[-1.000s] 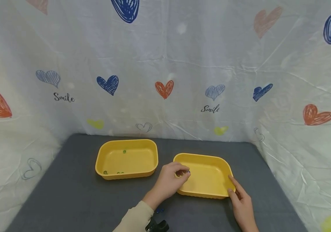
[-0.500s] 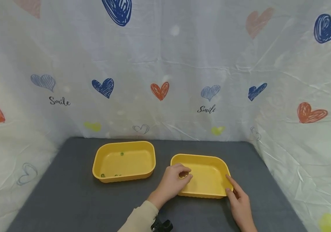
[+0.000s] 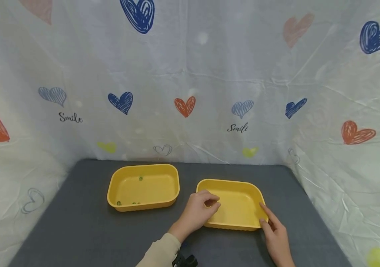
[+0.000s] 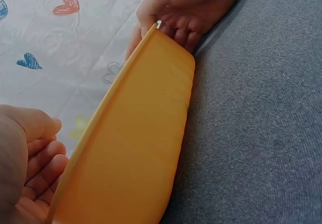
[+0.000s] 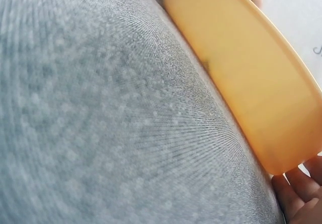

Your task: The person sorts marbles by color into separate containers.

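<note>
Over the near left part of the right yellow tray (image 3: 240, 200), my left hand (image 3: 195, 209) hangs with its fingers loosely curled. Its thumb and forefinger tips stand a little apart, and nothing shows between them. In the left wrist view the left hand's fingers (image 4: 43, 166) lie just beyond the tray's rim. My right hand (image 3: 277, 237) grips the tray's right end, thumb on the near side and fingers at the far side of the rim. Small blue bead-like pieces (image 3: 184, 244) lie on the cloth beside my left wrist, mostly hidden by it. The tray's left floor is covered by my left hand.
To the left stands another yellow tray (image 3: 143, 204) holding several small green bead-like pieces (image 3: 140, 178). A dark grey cloth (image 3: 76, 230) covers the table, and a white curtain printed with hearts (image 3: 210, 81) hangs behind it.
One second ago a small blue bead showed between my left thumb and forefinger; now none shows there. The left hand has shifted slightly right over the tray, while the right hand keeps its grip.
</note>
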Tool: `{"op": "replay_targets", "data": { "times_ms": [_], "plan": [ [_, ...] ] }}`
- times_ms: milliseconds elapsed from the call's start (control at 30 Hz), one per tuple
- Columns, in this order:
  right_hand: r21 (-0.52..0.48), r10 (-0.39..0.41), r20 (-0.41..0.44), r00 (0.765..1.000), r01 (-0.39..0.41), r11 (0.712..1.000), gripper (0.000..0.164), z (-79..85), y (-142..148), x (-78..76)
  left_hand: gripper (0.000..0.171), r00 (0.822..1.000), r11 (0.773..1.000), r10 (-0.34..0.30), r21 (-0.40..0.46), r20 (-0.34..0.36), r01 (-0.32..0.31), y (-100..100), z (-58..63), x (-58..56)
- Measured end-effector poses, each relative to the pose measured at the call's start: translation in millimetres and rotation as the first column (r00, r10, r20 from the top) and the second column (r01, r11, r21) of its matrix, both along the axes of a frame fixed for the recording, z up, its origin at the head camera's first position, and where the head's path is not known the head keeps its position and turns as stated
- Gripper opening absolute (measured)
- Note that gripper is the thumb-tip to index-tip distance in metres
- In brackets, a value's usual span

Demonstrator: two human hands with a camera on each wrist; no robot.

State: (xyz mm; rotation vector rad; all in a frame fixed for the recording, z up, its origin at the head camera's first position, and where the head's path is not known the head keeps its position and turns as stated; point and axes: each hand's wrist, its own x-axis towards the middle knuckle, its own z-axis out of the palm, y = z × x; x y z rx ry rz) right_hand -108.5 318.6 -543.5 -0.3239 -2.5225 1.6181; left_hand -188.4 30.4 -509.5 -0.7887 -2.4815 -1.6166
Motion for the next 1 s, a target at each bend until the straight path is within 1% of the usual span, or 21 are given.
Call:
{"op": "replay_targets", "data": {
  "times_ms": [133,267,400,500,533,600,700,833,1000],
  "plan": [
    [-0.004,-0.009,0.013,1.0,0.009,1.0,0.052,0.9,-1,0.8,0.016,1.0,1.0,0.001,0.021,-0.01,0.0,-2,-0.8,1.6],
    [-0.005,-0.001,-0.005,1.0,0.0,1.0,0.051,-0.5,-3,0.3,0.013,0.999,0.998,0.032,0.054,-0.032,-0.031,-7,-0.9,3.5],
    [-0.006,0.007,-0.014,1.0,-0.007,1.0,0.051,-2.0,-4,0.0,0.01,0.994,0.993,0.07,0.102,-0.082,-0.062,-15,-1.6,7.2],
    [-0.009,0.004,-0.015,1.0,-0.005,1.0,0.051,-2.1,-3,0.4,0.01,0.99,0.988,0.079,0.144,-0.12,-0.061,-23,-1.3,12.3],
    [-0.009,0.003,-0.015,1.0,-0.003,1.0,0.051,-2.0,-3,0.6,0.011,0.989,0.986,0.079,0.155,-0.122,-0.06,-26,-1.0,14.6],
    [-0.012,-0.002,-0.015,1.0,0.002,1.0,0.051,-1.6,-3,0.7,0.012,0.99,0.984,0.079,0.168,-0.114,-0.059,-33,-0.4,19.3],
    [-0.016,-0.007,-0.01,1.0,0.007,1.0,0.051,-0.9,-3,0.6,0.014,0.994,0.982,0.08,0.175,-0.073,-0.066,-47,1.4,27.3],
    [-0.017,0.001,-0.013,1.0,-0.001,1.0,0.051,-1.4,-4,0.5,0.017,0.995,0.985,0.097,0.146,-0.036,-0.091,-65,1.0,37.1],
    [-0.001,0.009,-0.036,0.999,-0.009,1.0,0.051,-2.2,0,0.9,0.015,0.994,0.989,0.113,0.097,0.006,-0.113,-81,-5.0,46.4]
  ]
}}
